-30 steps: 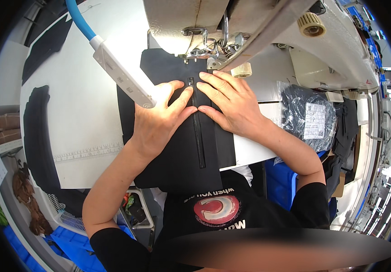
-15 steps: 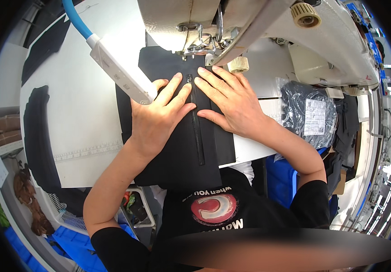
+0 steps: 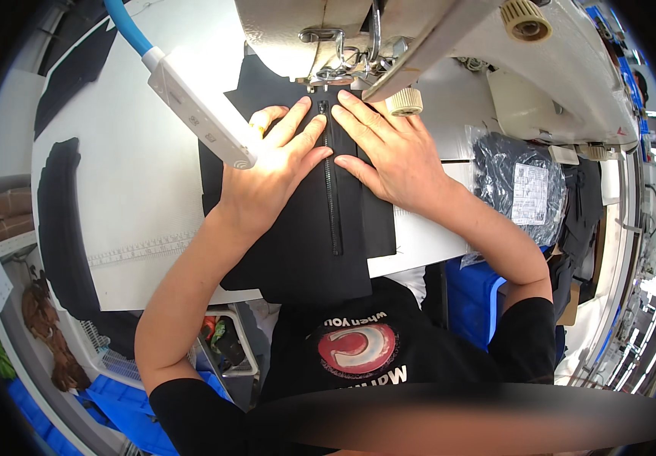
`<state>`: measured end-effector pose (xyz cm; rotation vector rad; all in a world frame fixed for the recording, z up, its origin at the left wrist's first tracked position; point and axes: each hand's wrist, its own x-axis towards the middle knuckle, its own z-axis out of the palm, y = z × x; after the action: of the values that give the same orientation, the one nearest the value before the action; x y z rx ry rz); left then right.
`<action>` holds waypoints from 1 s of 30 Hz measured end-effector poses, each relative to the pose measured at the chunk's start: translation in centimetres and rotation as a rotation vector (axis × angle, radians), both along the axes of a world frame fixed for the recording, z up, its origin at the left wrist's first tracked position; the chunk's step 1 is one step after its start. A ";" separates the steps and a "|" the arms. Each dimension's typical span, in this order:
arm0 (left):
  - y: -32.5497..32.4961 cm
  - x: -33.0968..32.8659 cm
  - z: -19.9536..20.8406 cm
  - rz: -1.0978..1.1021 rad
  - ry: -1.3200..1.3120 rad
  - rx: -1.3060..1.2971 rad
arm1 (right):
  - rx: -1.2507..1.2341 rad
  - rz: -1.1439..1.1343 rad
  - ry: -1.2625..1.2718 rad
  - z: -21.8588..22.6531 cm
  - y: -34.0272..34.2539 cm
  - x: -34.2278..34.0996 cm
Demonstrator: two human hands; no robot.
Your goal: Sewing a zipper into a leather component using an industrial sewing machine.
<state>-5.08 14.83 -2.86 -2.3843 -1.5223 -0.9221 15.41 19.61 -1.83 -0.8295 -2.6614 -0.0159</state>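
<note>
A black fabric piece [image 3: 297,258] lies flat on the white table, its far end under the needle area of a sewing machine [image 3: 331,76]. Down its middle runs a black zipper [image 3: 331,190], with the slider near the far end. My left hand [image 3: 274,167] rests flat on the cloth left of the zipper, fingers stretched toward the machine. On the zipper's other side my right hand [image 3: 396,152] presses the cloth with fingers spread, its fingertips close to the presser foot. Neither hand grasps anything; both palms face down.
A white lamp [image 3: 198,114] on a blue arm hangs over my left hand. Folded black cloth [image 3: 65,228] lies along the left table edge. A clear plastic bag of dark goods [image 3: 522,182] sits at the right. Blue bins [image 3: 474,296] stand below the table.
Both hands have slid a little farther toward the machine, and the black fabric with its zipper has moved with them. Its far edge now reaches deeper under the machine head.
</note>
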 end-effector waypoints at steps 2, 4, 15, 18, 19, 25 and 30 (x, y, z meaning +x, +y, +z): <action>0.3 0.0 0.0 0.005 -0.005 0.009 | -0.009 -0.001 0.012 -0.1 0.5 0.0; 0.4 0.0 -0.1 0.006 -0.009 0.017 | 0.000 0.015 0.025 -0.2 0.9 0.0; 0.4 0.4 -0.1 0.064 0.008 0.041 | -0.089 0.032 -0.124 2.0 1.2 0.0; 0.2 0.4 -0.2 0.108 0.003 -0.053 | -0.019 0.050 0.086 4.9 -0.3 4.6; 0.2 0.4 -0.2 0.110 0.002 -0.064 | 0.040 0.062 0.053 6.6 -0.4 7.7; -0.1 0.6 -0.5 0.131 -0.012 -0.090 | 0.697 -0.810 0.511 16.8 12.1 36.0; 0.0 0.7 -0.7 0.147 -0.002 -0.049 | -0.415 -1.223 0.703 21.3 23.3 52.3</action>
<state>-4.36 14.81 -3.52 -2.2669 -1.7137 -0.8649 67.74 42.88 19.43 -1.9890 -1.2250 0.4339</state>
